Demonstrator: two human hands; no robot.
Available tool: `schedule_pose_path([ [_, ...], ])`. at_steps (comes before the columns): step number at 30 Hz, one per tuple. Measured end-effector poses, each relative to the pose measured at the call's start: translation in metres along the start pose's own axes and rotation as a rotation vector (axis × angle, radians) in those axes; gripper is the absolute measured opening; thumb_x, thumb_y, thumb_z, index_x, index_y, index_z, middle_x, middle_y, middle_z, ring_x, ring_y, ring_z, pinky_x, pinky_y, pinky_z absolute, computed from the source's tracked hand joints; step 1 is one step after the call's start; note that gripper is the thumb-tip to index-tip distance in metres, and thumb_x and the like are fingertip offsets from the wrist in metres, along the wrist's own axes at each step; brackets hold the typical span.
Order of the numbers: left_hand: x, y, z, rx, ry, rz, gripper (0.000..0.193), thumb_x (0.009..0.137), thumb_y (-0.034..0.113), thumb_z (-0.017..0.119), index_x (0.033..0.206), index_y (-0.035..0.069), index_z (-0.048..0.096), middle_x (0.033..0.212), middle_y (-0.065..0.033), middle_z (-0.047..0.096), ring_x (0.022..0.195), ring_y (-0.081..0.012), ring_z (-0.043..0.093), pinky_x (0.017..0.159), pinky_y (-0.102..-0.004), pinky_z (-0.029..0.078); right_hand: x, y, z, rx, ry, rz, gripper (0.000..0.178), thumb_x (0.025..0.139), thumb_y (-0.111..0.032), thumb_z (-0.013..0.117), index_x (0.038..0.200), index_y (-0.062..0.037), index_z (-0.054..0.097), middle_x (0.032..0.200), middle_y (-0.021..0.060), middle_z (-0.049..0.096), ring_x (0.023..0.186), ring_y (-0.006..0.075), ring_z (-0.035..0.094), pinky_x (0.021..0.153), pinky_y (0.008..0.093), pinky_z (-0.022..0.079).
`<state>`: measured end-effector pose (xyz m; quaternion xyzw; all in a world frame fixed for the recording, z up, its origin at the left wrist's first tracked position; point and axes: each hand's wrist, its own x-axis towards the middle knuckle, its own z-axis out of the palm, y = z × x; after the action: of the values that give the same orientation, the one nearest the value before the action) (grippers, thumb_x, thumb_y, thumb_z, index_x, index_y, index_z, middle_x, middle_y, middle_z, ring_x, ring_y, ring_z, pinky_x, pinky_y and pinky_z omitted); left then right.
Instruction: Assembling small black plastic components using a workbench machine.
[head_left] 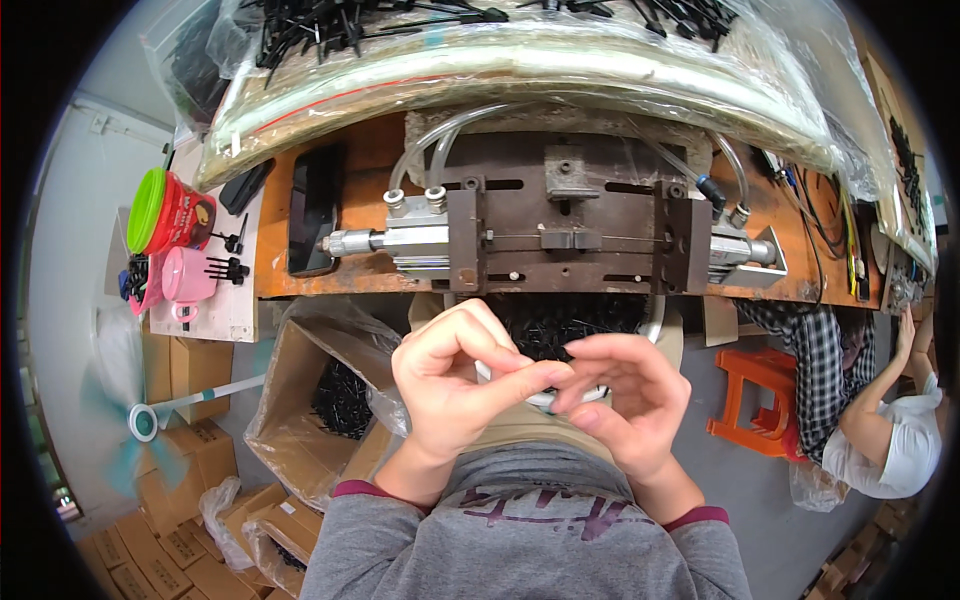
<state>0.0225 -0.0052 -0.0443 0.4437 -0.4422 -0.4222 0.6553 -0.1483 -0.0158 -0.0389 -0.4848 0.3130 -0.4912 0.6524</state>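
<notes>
My left hand (455, 385) is raised in front of the bench edge, thumb and forefinger pressed together in a pinch. Whatever sits between those fingertips is too small to make out. Close beside it, my right hand (635, 405) has its fingers curved and its thumb apart from them, and I see nothing held in it. Beyond both hands stands a brown metal fixture (565, 270) with a small block at its middle. An air cylinder (418, 240) is mounted at its left end and another cylinder (735, 250) at its right. Below the fixture lies a heap of black parts (570, 318), partly hidden by my hands.
A phone (315, 205) lies on the orange bench. Left of it are a pink cup (187, 275) and a red tub (185, 215). An open carton (290, 400) and a fan (142, 422) stand lower left. An orange stool (750, 400) and another person (885, 440) are at right.
</notes>
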Motion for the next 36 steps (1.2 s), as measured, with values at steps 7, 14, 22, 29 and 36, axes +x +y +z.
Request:
schedule_pose_path([
  [7, 0.002, 0.005, 0.003, 0.248, -0.083, 0.127, 0.025, 0.063, -0.003, 0.087, 0.067, 0.003, 0.063, 0.068, -0.0083, 0.066, 0.060, -0.0110, 0.063, 0.053, -0.0204, 0.046, 0.010, 0.003, -0.004, 0.152, -0.025, 0.047, 0.013, 0.094, -0.002, 0.061, 0.100, 0.0091, 0.065, 0.084, 0.0147, 0.068, 0.068, 0.0157, 0.067, 0.060, 0.0274, 0.056],
  [14, 0.004, 0.005, 0.005, -0.206, -0.165, -0.279, 0.016, 0.094, 0.002, 0.061, 0.105, -0.006, 0.069, 0.086, -0.0174, 0.071, 0.064, -0.0148, 0.066, 0.057, -0.0251, 0.055, 0.019, 0.010, -0.003, -0.032, 0.097, -0.150, 0.022, 0.095, 0.003, 0.054, 0.116, 0.0069, 0.057, 0.099, 0.0166, 0.066, 0.086, 0.0195, 0.068, 0.076, 0.0287, 0.057],
  [22, 0.006, 0.011, 0.004, -0.267, -0.284, -0.475, 0.029, 0.099, 0.010, 0.048, 0.110, -0.012, 0.064, 0.077, -0.0231, 0.069, 0.051, -0.0218, 0.065, 0.047, -0.0263, 0.053, 0.021, 0.005, -0.008, 0.024, 0.011, -0.037, 0.025, 0.088, 0.005, 0.065, 0.113, 0.0073, 0.061, 0.097, 0.0141, 0.069, 0.081, 0.0147, 0.067, 0.072, 0.0259, 0.056],
  [29, 0.004, 0.010, 0.003, -0.303, -0.296, -0.525, 0.029, 0.099, 0.008, 0.049, 0.109, -0.014, 0.064, 0.073, -0.0232, 0.068, 0.044, -0.0205, 0.062, 0.042, -0.0249, 0.050, 0.029, 0.008, -0.017, 0.121, 0.064, -0.031, 0.015, 0.094, 0.004, 0.054, 0.106, 0.0087, 0.061, 0.097, 0.0169, 0.070, 0.080, 0.0197, 0.070, 0.069, 0.0283, 0.058],
  [36, 0.004, 0.013, 0.000, -0.360, -0.306, -0.563, 0.025, 0.098, 0.009, 0.055, 0.110, -0.009, 0.067, 0.079, -0.0190, 0.071, 0.053, -0.0166, 0.065, 0.051, -0.0230, 0.052, 0.021, -0.004, -0.019, -0.061, -0.026, -0.042, 0.022, 0.082, 0.007, 0.068, 0.104, 0.0075, 0.068, 0.100, 0.0157, 0.070, 0.083, 0.0160, 0.070, 0.072, 0.0248, 0.057],
])
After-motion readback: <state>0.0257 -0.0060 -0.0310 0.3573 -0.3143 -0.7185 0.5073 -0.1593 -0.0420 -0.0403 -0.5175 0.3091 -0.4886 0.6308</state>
